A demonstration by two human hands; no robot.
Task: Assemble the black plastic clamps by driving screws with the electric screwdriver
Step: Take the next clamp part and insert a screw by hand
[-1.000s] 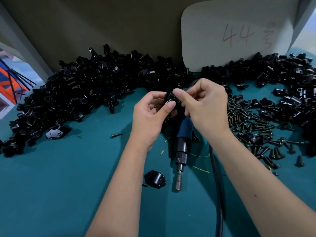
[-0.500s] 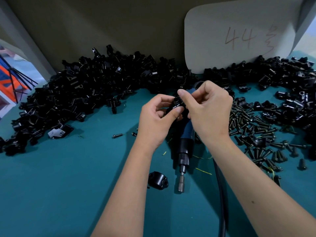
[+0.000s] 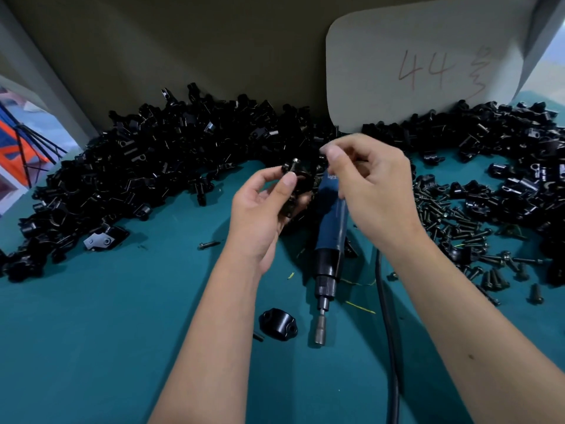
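— What is seen around the work area?
— A teal table top is backed by a drab olive wall panel. A pale rounded card marked "44" is leaned against it.
— And at the edges?
— Grey posts are seen; an orange shape is glimpsed left.

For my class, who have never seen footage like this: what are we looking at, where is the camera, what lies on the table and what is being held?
The camera sits on a person's head, looking down at their two bare arms. The left hand grips a black clamp with a screw poking up from it. The right hand is beside it, fingers curled; what it pinches, if anything, cannot be seen. On the green table lie an electric screwdriver, heaps of clamp parts and loose screws.
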